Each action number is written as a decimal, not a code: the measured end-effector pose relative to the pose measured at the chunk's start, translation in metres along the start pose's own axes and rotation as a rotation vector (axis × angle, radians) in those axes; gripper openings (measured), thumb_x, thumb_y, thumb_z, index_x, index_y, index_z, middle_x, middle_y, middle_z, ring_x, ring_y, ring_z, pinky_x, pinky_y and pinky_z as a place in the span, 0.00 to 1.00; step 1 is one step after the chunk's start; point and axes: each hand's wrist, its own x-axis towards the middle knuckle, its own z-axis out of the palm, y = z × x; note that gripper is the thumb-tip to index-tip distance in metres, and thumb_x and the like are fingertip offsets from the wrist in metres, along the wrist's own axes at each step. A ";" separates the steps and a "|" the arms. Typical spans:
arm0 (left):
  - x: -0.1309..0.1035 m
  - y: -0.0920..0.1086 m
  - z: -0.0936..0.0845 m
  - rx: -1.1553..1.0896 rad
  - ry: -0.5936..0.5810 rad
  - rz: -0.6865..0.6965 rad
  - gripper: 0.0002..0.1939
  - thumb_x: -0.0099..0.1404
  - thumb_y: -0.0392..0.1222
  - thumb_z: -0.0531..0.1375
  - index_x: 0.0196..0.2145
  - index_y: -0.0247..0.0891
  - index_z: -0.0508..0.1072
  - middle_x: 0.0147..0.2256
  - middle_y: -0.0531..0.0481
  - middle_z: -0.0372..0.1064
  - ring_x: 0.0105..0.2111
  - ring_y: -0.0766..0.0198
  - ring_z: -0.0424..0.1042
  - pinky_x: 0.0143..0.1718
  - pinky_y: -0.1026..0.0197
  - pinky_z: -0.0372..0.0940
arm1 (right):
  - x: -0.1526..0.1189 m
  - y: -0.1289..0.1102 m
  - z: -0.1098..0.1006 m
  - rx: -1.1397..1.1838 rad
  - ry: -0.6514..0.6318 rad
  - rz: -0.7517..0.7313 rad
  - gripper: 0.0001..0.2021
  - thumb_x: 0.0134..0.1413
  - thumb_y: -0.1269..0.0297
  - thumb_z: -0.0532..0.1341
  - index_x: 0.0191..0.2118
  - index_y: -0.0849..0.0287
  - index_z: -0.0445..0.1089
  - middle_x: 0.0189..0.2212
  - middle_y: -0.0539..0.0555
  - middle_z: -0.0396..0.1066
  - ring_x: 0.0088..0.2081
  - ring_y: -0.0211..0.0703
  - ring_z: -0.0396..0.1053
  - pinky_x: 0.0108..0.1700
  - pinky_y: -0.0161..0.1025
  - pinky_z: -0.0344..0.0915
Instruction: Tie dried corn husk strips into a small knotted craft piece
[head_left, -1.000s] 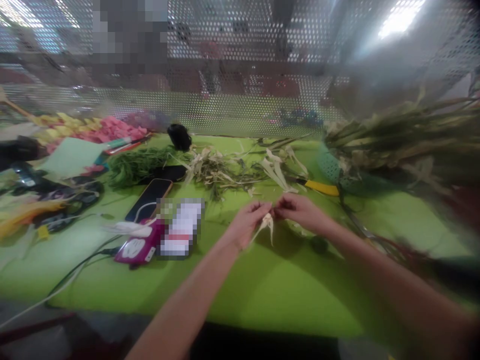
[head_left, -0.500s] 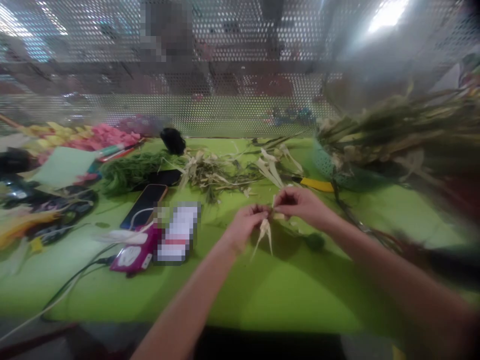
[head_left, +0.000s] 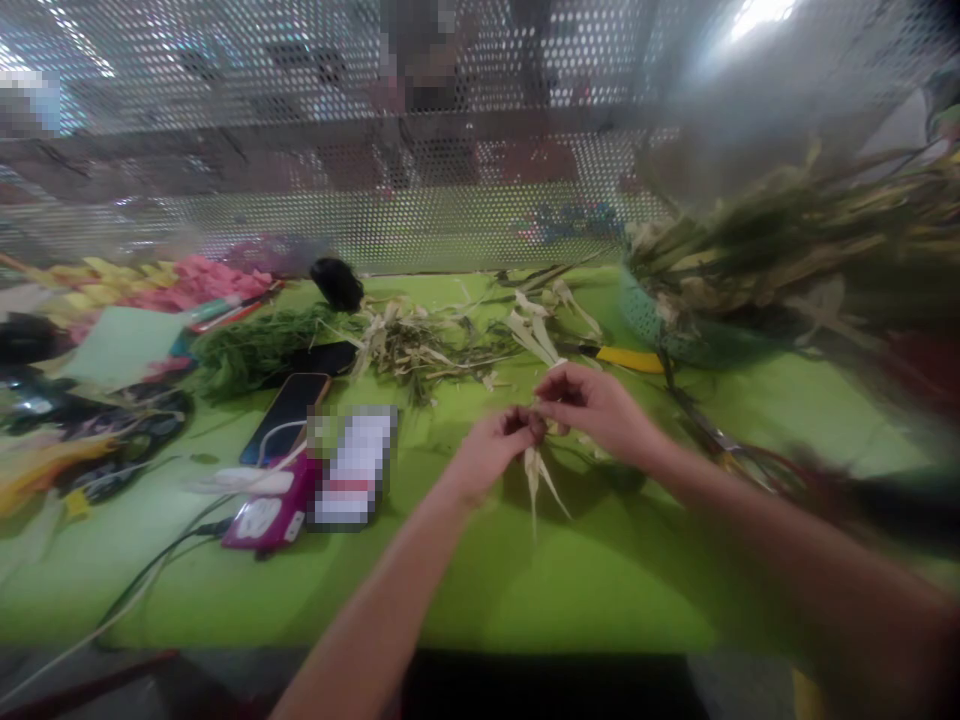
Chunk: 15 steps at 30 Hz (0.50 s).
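My left hand (head_left: 491,455) is closed in a pinch on a small bunch of pale dried husk strips (head_left: 535,468). Two pointed ends of the bunch hang down below the fingers. Right beside it, my right hand (head_left: 596,408) has its thumb and fingers pressed together at the top of the same bunch, where the fingers hide the exact grip. Just beyond the hands lie longer pale husk strips (head_left: 534,328) and a yellow-handled tool (head_left: 630,360). A heap of dry husk and stem scraps (head_left: 409,345) spreads to their left.
On the green table (head_left: 525,590) at left lie a dark phone (head_left: 286,415), a magenta device (head_left: 270,515) with cables, and green fibre (head_left: 259,345). Pink and yellow pieces (head_left: 202,283) sit behind. A teal basket (head_left: 643,310) of dried stalks stands right; a perforated metal screen (head_left: 480,220) closes the back.
The hands have drawn closer together, and the right fingers have shifted left over the top of the bunch. Its hanging ends have swung to the right. The camera view has shifted slightly.
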 end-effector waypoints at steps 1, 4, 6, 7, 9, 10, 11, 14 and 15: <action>0.000 0.000 -0.001 -0.006 0.022 0.012 0.10 0.58 0.45 0.65 0.33 0.35 0.73 0.30 0.51 0.69 0.31 0.67 0.65 0.36 0.62 0.58 | 0.001 0.001 -0.001 0.002 0.005 0.009 0.10 0.51 0.61 0.65 0.37 0.58 0.69 0.32 0.52 0.73 0.28 0.36 0.69 0.29 0.35 0.68; 0.000 0.000 -0.002 -0.036 0.068 0.016 0.11 0.58 0.46 0.65 0.32 0.36 0.73 0.30 0.51 0.68 0.30 0.67 0.64 0.35 0.62 0.56 | 0.003 0.005 -0.006 -0.117 -0.018 0.003 0.10 0.52 0.58 0.65 0.36 0.58 0.70 0.32 0.53 0.73 0.28 0.37 0.67 0.27 0.35 0.65; 0.000 0.001 -0.002 -0.056 0.072 0.007 0.11 0.58 0.46 0.66 0.33 0.36 0.73 0.30 0.51 0.68 0.30 0.68 0.63 0.34 0.62 0.56 | 0.004 0.008 -0.009 -0.279 -0.050 -0.049 0.09 0.52 0.58 0.65 0.32 0.58 0.72 0.30 0.52 0.72 0.28 0.37 0.66 0.27 0.35 0.61; 0.000 0.002 -0.002 -0.062 0.073 0.004 0.11 0.58 0.46 0.66 0.33 0.36 0.73 0.30 0.51 0.68 0.29 0.68 0.63 0.34 0.62 0.56 | 0.004 0.008 -0.010 -0.353 -0.063 -0.079 0.08 0.52 0.59 0.65 0.30 0.58 0.73 0.29 0.52 0.71 0.28 0.37 0.65 0.28 0.35 0.60; -0.001 0.004 -0.002 -0.059 0.076 0.000 0.10 0.59 0.45 0.65 0.33 0.36 0.72 0.30 0.51 0.68 0.30 0.68 0.64 0.34 0.62 0.56 | 0.003 0.009 -0.011 -0.445 -0.065 -0.123 0.05 0.51 0.64 0.65 0.29 0.59 0.74 0.28 0.51 0.71 0.28 0.37 0.64 0.29 0.35 0.58; -0.002 0.004 -0.002 -0.051 0.081 -0.002 0.09 0.59 0.45 0.65 0.33 0.36 0.72 0.30 0.51 0.68 0.30 0.68 0.64 0.35 0.62 0.57 | 0.003 0.009 -0.011 -0.462 -0.061 -0.134 0.04 0.51 0.66 0.64 0.28 0.59 0.74 0.27 0.51 0.71 0.28 0.37 0.64 0.30 0.35 0.58; -0.002 0.004 -0.002 -0.038 0.084 -0.002 0.09 0.59 0.44 0.65 0.33 0.36 0.72 0.30 0.51 0.68 0.30 0.67 0.64 0.35 0.62 0.57 | 0.003 0.008 -0.011 -0.466 -0.054 -0.140 0.03 0.51 0.67 0.63 0.28 0.59 0.74 0.27 0.51 0.71 0.28 0.36 0.64 0.30 0.35 0.58; -0.001 0.003 -0.003 0.003 0.087 0.006 0.08 0.60 0.43 0.64 0.33 0.36 0.72 0.30 0.51 0.69 0.30 0.68 0.64 0.34 0.62 0.57 | 0.002 0.005 -0.009 -0.449 -0.066 -0.153 0.04 0.52 0.69 0.62 0.28 0.59 0.73 0.26 0.51 0.71 0.27 0.36 0.64 0.31 0.35 0.58; -0.001 0.002 -0.003 0.013 0.087 0.010 0.08 0.60 0.43 0.63 0.34 0.36 0.72 0.30 0.51 0.69 0.29 0.68 0.64 0.33 0.63 0.56 | 0.001 0.004 -0.009 -0.441 -0.082 -0.156 0.04 0.52 0.69 0.62 0.28 0.59 0.73 0.26 0.50 0.71 0.27 0.36 0.64 0.31 0.35 0.58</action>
